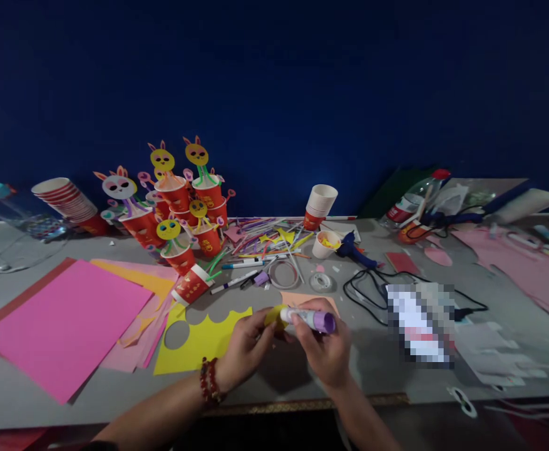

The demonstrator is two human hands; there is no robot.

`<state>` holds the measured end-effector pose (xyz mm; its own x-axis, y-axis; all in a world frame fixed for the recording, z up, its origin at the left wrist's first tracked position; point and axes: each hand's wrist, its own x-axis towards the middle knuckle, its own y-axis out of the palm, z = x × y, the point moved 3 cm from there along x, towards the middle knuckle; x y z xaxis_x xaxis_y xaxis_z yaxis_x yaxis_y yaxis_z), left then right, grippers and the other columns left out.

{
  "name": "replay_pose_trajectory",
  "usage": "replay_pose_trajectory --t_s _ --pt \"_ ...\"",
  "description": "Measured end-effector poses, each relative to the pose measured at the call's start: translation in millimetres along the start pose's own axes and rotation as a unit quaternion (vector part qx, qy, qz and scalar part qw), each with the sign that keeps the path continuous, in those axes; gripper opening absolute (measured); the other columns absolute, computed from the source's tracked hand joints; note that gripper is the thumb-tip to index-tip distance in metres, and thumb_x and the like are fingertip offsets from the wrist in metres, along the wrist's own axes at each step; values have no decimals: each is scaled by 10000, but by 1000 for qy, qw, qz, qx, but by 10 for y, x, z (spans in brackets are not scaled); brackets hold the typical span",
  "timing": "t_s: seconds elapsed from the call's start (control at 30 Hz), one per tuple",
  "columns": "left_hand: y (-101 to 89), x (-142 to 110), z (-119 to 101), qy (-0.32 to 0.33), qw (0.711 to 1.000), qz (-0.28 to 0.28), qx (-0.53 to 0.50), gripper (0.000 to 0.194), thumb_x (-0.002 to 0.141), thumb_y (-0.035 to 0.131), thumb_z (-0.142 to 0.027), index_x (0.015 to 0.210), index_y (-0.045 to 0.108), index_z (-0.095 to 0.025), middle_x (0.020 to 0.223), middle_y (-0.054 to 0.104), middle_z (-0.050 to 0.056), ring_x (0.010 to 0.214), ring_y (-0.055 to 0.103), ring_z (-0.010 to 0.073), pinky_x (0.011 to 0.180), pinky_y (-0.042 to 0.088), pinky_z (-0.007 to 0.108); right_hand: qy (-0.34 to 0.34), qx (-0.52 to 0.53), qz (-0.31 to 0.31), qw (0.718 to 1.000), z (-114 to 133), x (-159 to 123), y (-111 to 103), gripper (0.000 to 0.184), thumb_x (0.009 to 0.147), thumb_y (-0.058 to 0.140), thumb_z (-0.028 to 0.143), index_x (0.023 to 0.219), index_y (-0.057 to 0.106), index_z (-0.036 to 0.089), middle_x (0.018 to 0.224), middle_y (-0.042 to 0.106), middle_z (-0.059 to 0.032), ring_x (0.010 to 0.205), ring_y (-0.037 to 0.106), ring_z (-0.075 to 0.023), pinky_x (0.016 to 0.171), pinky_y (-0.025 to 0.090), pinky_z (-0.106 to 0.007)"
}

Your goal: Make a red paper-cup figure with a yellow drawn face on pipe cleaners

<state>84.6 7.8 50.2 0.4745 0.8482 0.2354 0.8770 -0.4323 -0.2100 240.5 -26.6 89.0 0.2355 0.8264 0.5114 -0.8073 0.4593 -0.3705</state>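
Note:
My right hand [323, 347] is closed round a white glue stick [308, 319] with a purple end, held sideways with its tip against a small yellow paper piece [274, 314]. My left hand [243, 347], with a red bead bracelet at the wrist, pinches that yellow piece between thumb and fingers. Both hands hover just above the grey table [44, 401] near its front edge. A yellow sheet [203, 341] with round cut-outs lies just left of the hands.
Pink and yellow paper sheets [67, 319] lie at the left. Red paper cups with bunny faces [175, 200] stand at the back, beside cup stacks [320, 203], straws and pens [255, 247]. A blue glue gun [352, 247] with black cable, a tape roll [321, 282] and a bottle [410, 203] sit at the right.

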Motion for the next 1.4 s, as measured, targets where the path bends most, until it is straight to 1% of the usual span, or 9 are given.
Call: replay_pose_trajectory --t_s 0.1,0.27,0.43,0.6,0.8,0.97,1.13,1.3,1.4 --pt "-7 -3 -1 18 999 -16 36 212 991 495 -256 1032 681 -164 868 756 65 727 702 160 685 541 227 -14 -19 15 1000 54 13 43 95 886 635 303 859 595 221 657 660 8 539 648 -169 523 509 -255" --pt "-6 -3 3 19 999 -13 42 218 989 471 -235 1081 661 -179 884 752 65 704 694 153 652 533 219 -26 -66 5 997 75 37 53 98 896 621 302 838 593 228 617 666 11 513 648 -173 516 499 -260" --pt "-16 9 -18 35 997 -27 69 188 962 483 -204 981 668 -183 825 732 48 700 682 157 668 529 228 -48 -83 2 995 115 34 93 118 879 619 329 815 594 233 640 692 -4 536 666 -184 544 517 -276" --pt "-11 6 -11 24 997 -12 70 261 980 453 -207 1145 656 -196 877 743 62 722 691 163 663 528 226 -40 -82 1 996 112 59 83 103 887 621 301 819 591 229 613 684 9 510 654 -174 515 500 -262" --pt "-13 2 -13 30 997 -19 72 225 948 481 -174 1060 675 -193 892 741 62 784 690 174 725 533 246 -62 -76 18 995 172 74 121 97 874 621 301 817 588 230 613 666 13 512 643 -171 540 499 -268" --pt "-17 0 11 22 997 -19 71 264 960 461 -171 1129 663 -200 876 744 54 720 689 161 684 532 231 -50 -78 13 996 149 92 113 120 889 615 302 798 575 234 572 647 27 451 597 -155 498 476 -257" --pt "-10 2 32 24 998 -16 61 281 927 497 -148 1152 655 -202 986 749 77 845 705 185 780 547 262 -59 -72 29 995 181 83 150 104 872 622 304 809 579 233 584 641 27 478 616 -158 519 482 -260" --pt "4 -5 47 17 998 -10 62 282 932 460 -121 1125 650 -196 899 743 52 667 666 140 666 530 221 -59 -82 14 995 176 97 147 101 880 615 293 809 571 237 600 651 19 485 619 -165 515 480 -263" --pt "0 -13 46 20 998 -10 64 346 909 494 -114 1219 622 -198 973 744 68 796 695 168 764 544 252 -77 -73 27 994 182 94 159 83 867 628 293 831 574 241 654 677 10 517 637 -169 528 486 -266"
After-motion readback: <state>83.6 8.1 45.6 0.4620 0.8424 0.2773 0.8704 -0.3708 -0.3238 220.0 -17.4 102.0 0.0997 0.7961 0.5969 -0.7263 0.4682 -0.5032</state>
